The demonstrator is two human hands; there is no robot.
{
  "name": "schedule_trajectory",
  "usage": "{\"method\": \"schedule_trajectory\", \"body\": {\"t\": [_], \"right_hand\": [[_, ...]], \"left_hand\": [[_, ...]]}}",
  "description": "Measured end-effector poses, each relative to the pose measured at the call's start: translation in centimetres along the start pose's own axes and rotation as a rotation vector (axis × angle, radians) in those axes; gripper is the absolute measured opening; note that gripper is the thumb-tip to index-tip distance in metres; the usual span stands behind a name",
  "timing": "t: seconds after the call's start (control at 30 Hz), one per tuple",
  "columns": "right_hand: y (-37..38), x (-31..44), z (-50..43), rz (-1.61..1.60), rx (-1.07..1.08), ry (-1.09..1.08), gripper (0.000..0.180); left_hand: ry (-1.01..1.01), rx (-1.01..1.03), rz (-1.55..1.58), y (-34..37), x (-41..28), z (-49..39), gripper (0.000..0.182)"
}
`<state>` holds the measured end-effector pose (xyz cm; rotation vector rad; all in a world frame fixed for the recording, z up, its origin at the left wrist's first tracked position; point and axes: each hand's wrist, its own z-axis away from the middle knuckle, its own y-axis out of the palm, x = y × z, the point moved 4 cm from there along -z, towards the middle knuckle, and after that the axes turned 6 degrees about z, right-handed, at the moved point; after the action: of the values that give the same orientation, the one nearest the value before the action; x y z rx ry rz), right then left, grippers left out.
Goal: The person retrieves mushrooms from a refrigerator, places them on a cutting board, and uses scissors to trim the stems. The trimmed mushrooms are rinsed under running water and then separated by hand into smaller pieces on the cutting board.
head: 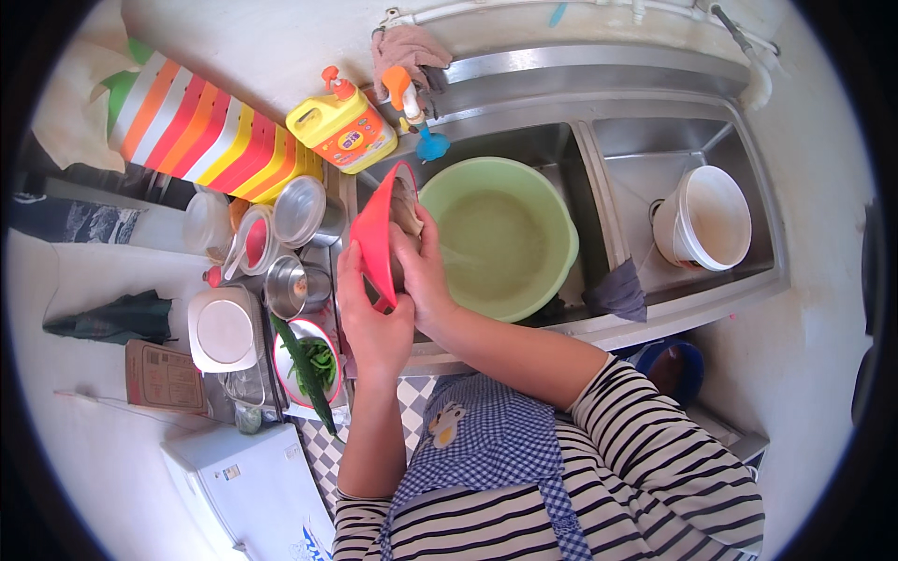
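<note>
My left hand (375, 319) grips the near end of a red plastic basket (375, 228), which is tipped on its side above the left edge of the sink. My right hand (423, 273) reaches into its open side, fingers against pale greyish-brown pieces (407, 210) that look like mushrooms. The palm hides part of them. To the right of both hands, a light green plastic basin (561, 266) sits in the left sink bowl, holding cloudy water (498, 245). A faucet with a blue nozzle (432, 145) hangs over the basin's upper left rim.
A white bucket (712, 221) stands in the right sink bowl (624, 182); a dark cloth (621, 291) drapes over the front edge. Left are a yellow detergent jug (344, 133), stacked colourful baskets (210, 133), a steel pot (284, 284) and a plate of green peppers (319, 365) with a cucumber (305, 368).
</note>
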<state>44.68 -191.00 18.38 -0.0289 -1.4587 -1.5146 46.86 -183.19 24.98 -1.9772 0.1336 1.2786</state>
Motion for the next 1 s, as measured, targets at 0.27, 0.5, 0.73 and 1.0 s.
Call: {"method": "schedule_trajectory", "body": {"t": [0.27,0.5,0.73,1.0], "right_hand": [[-1.2,0.3,0.6,-0.1,0.018,0.119,0.068],[-3.7,-1.4,1.1,-0.123,-0.066,0.251,0.066],[-5.9,-3.1,1.1,-0.157,-0.124,0.348,0.059],[-11.2,-7.2,-1.1,-0.208,0.219,0.35,0.05]], "left_hand": [[0.015,0.007,-0.099,1.2,-0.4,1.0,0.075],[-0.077,0.038,-0.198,2.6,0.8,2.2,0.076],[-0.159,0.037,-0.289,4.2,2.0,2.9,0.074],[-0.287,0.022,-0.295,5.6,3.1,3.6,0.076]]}}
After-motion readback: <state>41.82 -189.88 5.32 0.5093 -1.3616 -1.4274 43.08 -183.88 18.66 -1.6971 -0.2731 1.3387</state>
